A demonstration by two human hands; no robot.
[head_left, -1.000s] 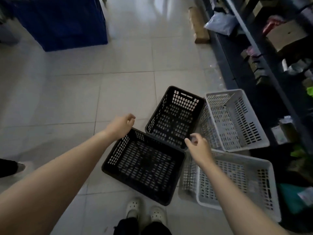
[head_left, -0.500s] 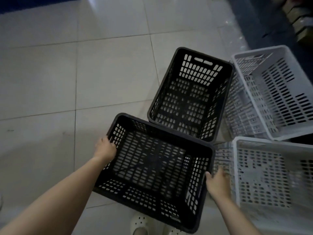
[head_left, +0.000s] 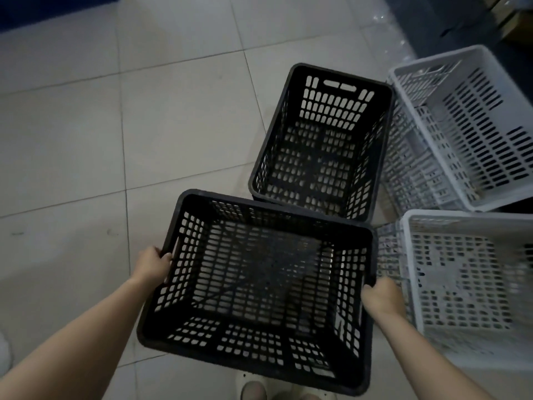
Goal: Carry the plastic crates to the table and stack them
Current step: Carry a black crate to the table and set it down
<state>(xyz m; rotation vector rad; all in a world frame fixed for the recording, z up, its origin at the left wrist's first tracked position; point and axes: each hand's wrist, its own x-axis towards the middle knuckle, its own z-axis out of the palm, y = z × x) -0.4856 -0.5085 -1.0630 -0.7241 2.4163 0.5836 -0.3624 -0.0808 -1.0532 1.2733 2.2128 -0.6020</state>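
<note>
A black slotted plastic crate (head_left: 259, 287) fills the lower middle of the head view. My left hand (head_left: 154, 262) grips the handle slot in its left end wall. My right hand (head_left: 380, 295) holds the right end wall at the rim. A second black crate (head_left: 320, 142) stands on the floor just beyond it. Two white crates sit to the right, one farther back (head_left: 467, 122) and one nearer (head_left: 467, 287). No table is in view.
Pale floor tiles (head_left: 115, 125) stretch to the left and ahead. A dark shelf base (head_left: 450, 21) runs along the upper right. The toes of pale shoes (head_left: 253, 391) show under the held crate. Something blue (head_left: 43, 7) stands at the top left.
Both hands came down from above the crates and took hold of the near black crate's two ends. The view dropped closer to the crates, and the crate looks slightly raised.
</note>
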